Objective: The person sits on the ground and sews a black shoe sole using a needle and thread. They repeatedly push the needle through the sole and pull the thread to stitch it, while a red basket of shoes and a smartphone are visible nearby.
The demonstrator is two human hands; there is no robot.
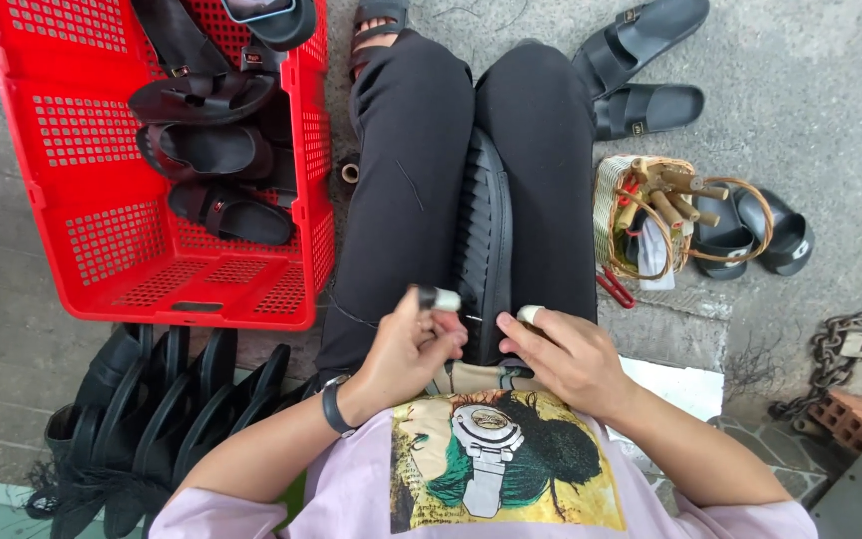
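2 hands, left hand (413,344) and right hand (561,349), pinch 1 black sole (483,250); 1 red crate (72,190) holds several sandals (214,150).

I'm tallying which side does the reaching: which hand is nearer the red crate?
The left hand. It sits just below and right of the red crate, near its lower right corner. The right hand is farther off, past the black sole on the lap.

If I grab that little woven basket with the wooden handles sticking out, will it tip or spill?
The basket already lies on its side, so it probably won't tip further. The wooden handles poke out loosely and may slide out when it is lifted. Its hoop handle looks thin and likely flexes.
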